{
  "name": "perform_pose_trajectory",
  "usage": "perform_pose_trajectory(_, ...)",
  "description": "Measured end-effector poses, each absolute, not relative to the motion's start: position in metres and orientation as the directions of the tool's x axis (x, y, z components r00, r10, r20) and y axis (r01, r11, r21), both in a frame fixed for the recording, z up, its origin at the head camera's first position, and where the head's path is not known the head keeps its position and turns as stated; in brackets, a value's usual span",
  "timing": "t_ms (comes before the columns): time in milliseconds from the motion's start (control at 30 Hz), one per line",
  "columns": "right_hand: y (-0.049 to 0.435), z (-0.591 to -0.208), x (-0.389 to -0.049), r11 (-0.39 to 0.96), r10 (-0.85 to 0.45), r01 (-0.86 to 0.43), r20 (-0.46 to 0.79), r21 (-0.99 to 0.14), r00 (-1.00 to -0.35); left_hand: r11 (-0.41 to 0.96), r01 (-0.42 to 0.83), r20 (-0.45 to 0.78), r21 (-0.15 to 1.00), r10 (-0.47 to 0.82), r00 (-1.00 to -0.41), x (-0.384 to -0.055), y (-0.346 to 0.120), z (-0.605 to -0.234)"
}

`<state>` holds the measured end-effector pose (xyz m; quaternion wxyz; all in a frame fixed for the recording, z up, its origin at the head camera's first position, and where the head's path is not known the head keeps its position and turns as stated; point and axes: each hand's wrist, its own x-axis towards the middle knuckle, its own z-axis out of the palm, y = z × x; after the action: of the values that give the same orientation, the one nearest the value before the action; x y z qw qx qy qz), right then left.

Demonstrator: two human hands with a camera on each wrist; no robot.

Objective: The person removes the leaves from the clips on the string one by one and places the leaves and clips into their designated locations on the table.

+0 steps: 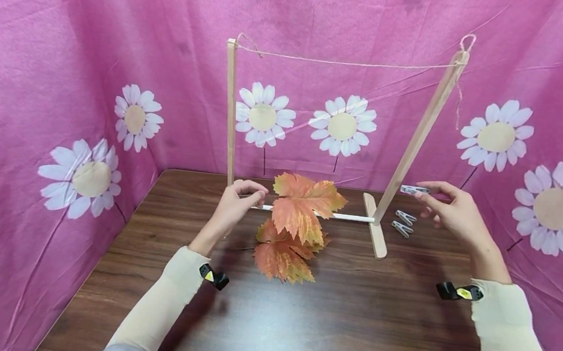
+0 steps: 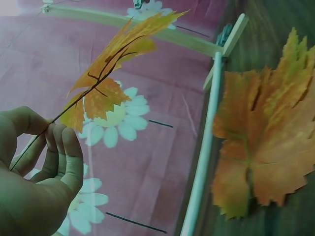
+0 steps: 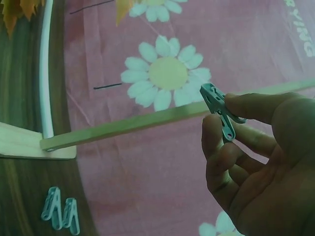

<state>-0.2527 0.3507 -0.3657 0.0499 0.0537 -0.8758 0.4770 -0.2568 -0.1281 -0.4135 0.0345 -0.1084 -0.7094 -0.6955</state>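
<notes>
My left hand [image 1: 239, 202] pinches the thin dark stem of an orange artificial maple leaf [image 1: 302, 200], which is held up in front of the rack's white crossbar [image 1: 354, 218]. In the left wrist view the stem runs between thumb and fingers, with the leaf [image 2: 106, 78] slanting up and away. A second leaf of the same kind [image 1: 280, 255] lies on the table below it. Off to the right, my right hand [image 1: 455, 211] pinches a small grey clothespin [image 1: 414, 190] between thumb and fingers. The right wrist view shows this clothespin [image 3: 219, 110] at the fingertips.
A wooden rack has a left post [image 1: 231, 113] and a right post [image 1: 422, 136] with a string [image 1: 345, 63] tied across their tops. Two more clothespins [image 1: 402, 229] lie beside its right foot [image 1: 377, 243]. A pink flowered cloth [image 1: 200, 18] surrounds the wooden table [image 1: 338, 319].
</notes>
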Motion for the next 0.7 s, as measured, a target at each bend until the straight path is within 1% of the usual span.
perform_pose_trajectory(233,0.36,-0.384,-0.251,0.553,-0.01,-0.117,0.134,-0.825,-0.991,-0.007,0.167,0.167,0.986,0.092,-0.982,-0.248,-0.124,-0.432)
perform_pose_trajectory(433,0.37,-0.399,-0.251,0.597,0.005,-0.094,0.121,-0.797,-0.993,-0.023,0.129,0.13,0.991,0.073,-0.989,-0.24,-0.123,-0.448)
perform_pose_trajectory(700,0.385,-0.429,-0.25,0.635,0.011,-0.057,0.083,-0.77,-0.996,-0.025,0.098,0.1,0.995,0.088,-0.991,-0.228,-0.126,-0.464)
